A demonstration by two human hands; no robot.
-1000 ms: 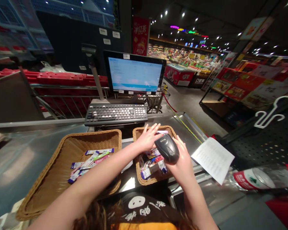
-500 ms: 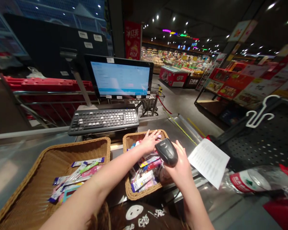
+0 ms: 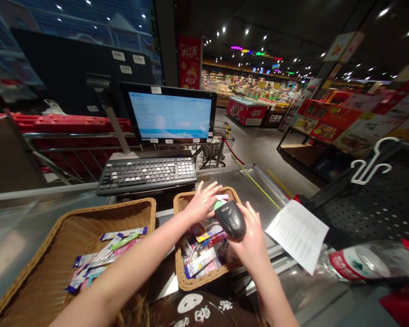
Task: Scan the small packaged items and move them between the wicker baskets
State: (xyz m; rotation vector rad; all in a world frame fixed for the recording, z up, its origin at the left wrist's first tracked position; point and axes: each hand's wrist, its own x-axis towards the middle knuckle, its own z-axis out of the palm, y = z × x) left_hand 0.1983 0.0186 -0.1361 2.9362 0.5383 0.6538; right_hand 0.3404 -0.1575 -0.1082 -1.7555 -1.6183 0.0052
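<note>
My right hand grips a black handheld barcode scanner over the small wicker basket. That basket holds several small colourful packets. My left hand reaches over the basket's far end and holds up a thin packet with a green and pink end just in front of the scanner's nose. A larger wicker basket on the left holds several more flat packets.
A keyboard and a lit till screen stand behind the baskets. A printed sheet hangs to the right. A red and white can in plastic lies on the steel counter. Red trolleys are behind the rail.
My left hand has lifted a packet from the small basket up to the scanner. The scanner hand shifted slightly left. The view has tilted a little.
</note>
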